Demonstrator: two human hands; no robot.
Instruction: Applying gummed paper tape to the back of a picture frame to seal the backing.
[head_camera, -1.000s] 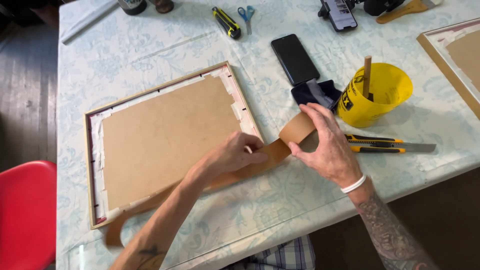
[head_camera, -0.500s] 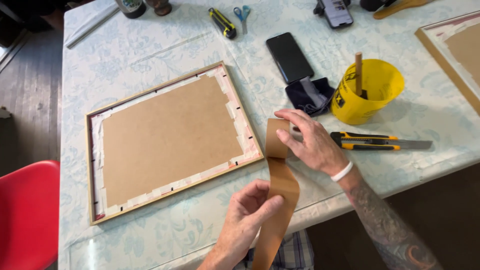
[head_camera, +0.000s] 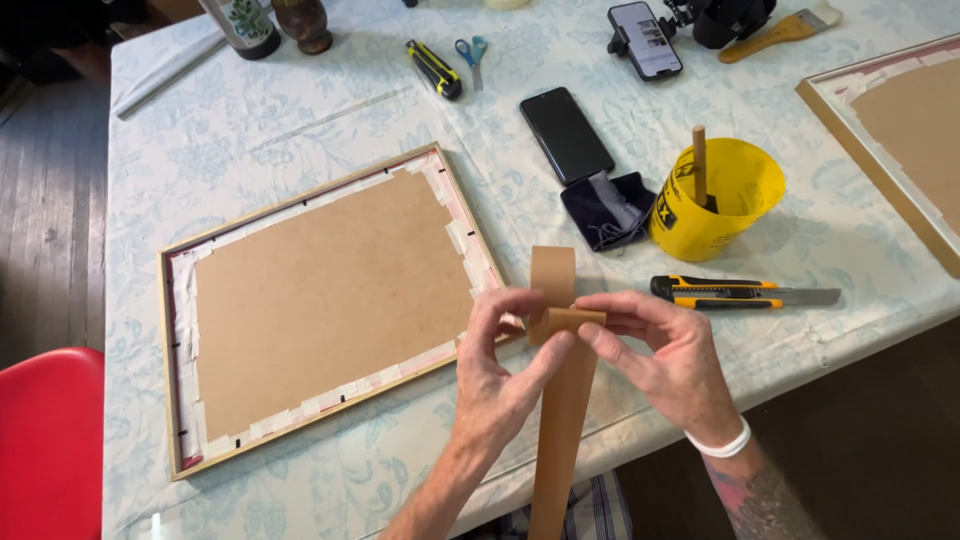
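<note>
Head view: left hand (head_camera: 500, 375) and right hand (head_camera: 665, 350), fingers pinched on a brown tape (head_camera: 562, 400) strip folded at its top, held above the surface (head_camera: 300, 110) edge beside the frame (head_camera: 320, 300). Risk: the long tail may twist and stick to itself. Knife (head_camera: 745, 292) and cup (head_camera: 715, 200) lie near.

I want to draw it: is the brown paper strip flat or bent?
Bent. The brown paper strip hangs straight below, but both hands fold its top over sideways.
</note>
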